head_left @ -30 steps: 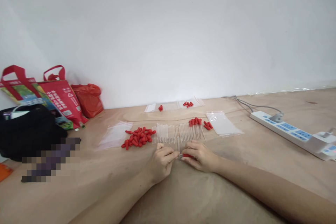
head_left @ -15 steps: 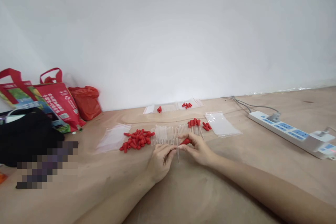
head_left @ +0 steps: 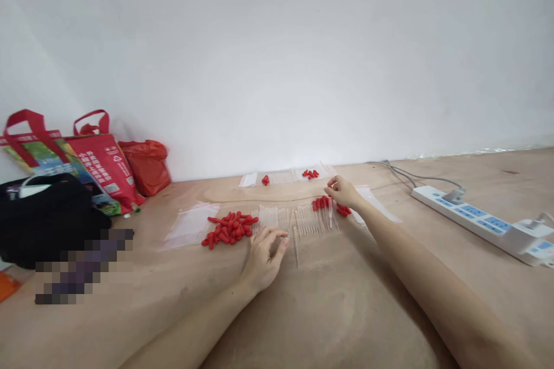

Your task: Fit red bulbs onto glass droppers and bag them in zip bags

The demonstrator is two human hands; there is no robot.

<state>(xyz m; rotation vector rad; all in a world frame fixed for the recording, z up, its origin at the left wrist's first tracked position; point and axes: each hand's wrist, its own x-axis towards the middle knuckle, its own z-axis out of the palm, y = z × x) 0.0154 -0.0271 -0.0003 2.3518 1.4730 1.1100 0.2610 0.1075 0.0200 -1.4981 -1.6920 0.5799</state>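
My right hand (head_left: 343, 192) is closed in a pinch on a small red piece, seemingly the rubber bulb of a dropper; a thin clear tube (head_left: 330, 213) shows upright just below the fingertips. Beneath it lie red dropper bulbs (head_left: 321, 203) at the top of a row of clear tubes (head_left: 306, 222). My left hand (head_left: 264, 259) hovers over the table, fingers loosely bent and thumb near the index fingertip, with nothing visible in it. Beside it is a pile of red bulbs (head_left: 229, 229), and more clear tubes (head_left: 273, 215) lie behind. A single tube (head_left: 296, 248) lies between the hands.
Clear plastic bags (head_left: 190, 225) lie left of the pile, with another (head_left: 378, 204) behind my right forearm. Near the wall are more bulbs (head_left: 310, 174) on plastic. A power strip (head_left: 471, 216) sits at right; shopping bags (head_left: 101, 167) and a black bag (head_left: 52, 219) at left.
My hands have come apart. The right one has moved away and to the right, to the row with red bulbs, carrying the red-ended piece; the left stayed near its place and loosened its fingers.
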